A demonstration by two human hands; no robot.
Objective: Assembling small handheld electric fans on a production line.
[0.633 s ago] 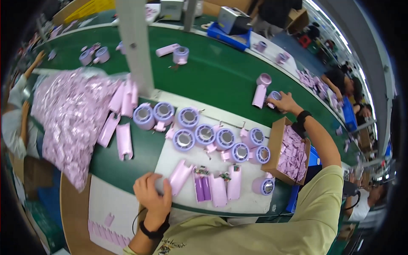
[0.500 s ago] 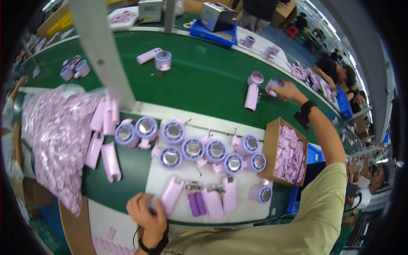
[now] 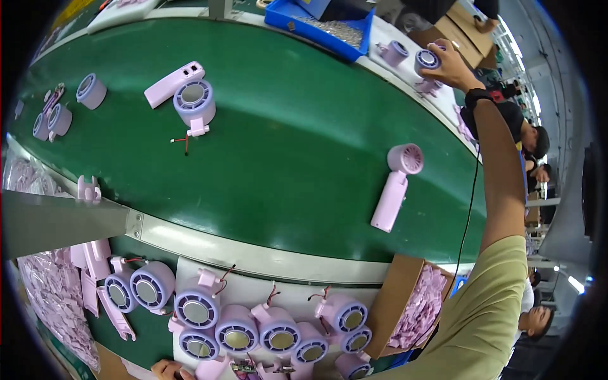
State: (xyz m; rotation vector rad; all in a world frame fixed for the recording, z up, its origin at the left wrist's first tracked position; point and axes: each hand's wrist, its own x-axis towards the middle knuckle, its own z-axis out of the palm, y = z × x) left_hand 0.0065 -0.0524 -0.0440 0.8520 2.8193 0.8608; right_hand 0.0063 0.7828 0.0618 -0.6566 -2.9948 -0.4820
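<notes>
My right hand [image 3: 448,68] is stretched out over the white ledge past the far side of the green belt. Its fingers are closed around a lilac fan head [image 3: 428,59] with a ringed round face. Another fan head [image 3: 395,53] stands on that ledge just to the left. Of my left hand [image 3: 170,370] only a few fingers show at the lower edge; the rest is cut off. Near it, rows of fan heads [image 3: 237,337] with silvery discs and short red-and-black wires stand on the white mat. Pink handle shells and a circuit board [image 3: 243,366] lie below them.
A pink handheld fan [image 3: 391,199] lies on the green belt [image 3: 285,158]; a handle [image 3: 171,85] and fan head [image 3: 194,101] sit farther left. A cardboard box [image 3: 396,304] of pink parts, a grey post [image 3: 63,221], a bagged heap [image 3: 54,304] and a blue tray [image 3: 316,31] surround it.
My right hand has carried the fan head from above the belt to the far ledge. The view has shifted forward, so the left hand and near mat have slid toward the lower edge.
</notes>
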